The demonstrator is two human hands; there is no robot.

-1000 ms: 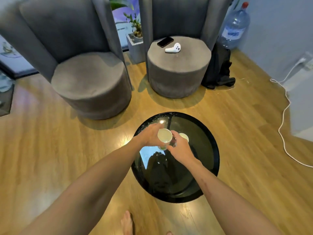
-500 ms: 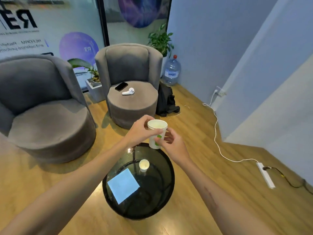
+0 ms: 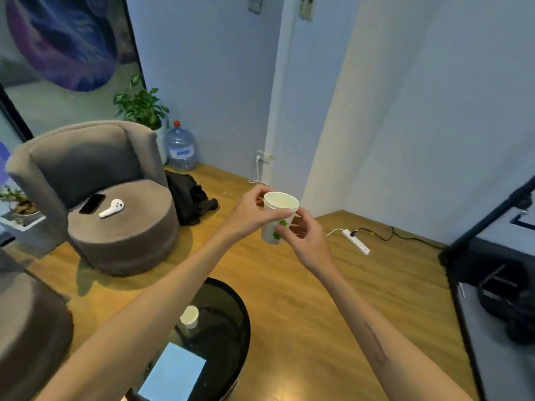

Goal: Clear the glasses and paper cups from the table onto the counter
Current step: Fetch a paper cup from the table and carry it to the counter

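Observation:
A white paper cup (image 3: pixel 275 218) with green marks is held upright in the air, well above the floor and to the right of the table. My left hand (image 3: pixel 249 215) grips it near the rim from the left. My right hand (image 3: pixel 304 238) holds its lower side from the right. A second white paper cup (image 3: pixel 189 316) stands on the round black glass table (image 3: pixel 231 328) at the bottom of the view.
A grey armchair (image 3: pixel 115 198) with a phone and a white controller on its seat stands at left. A black bag, a water bottle, a power strip (image 3: pixel 355 241) and cables lie on the wooden floor. A dark surface with black gear (image 3: pixel 506 308) is at right.
Both hands lifted the paper cup off the table and carried it up and to the right. My view has swung up and right, away from the table.

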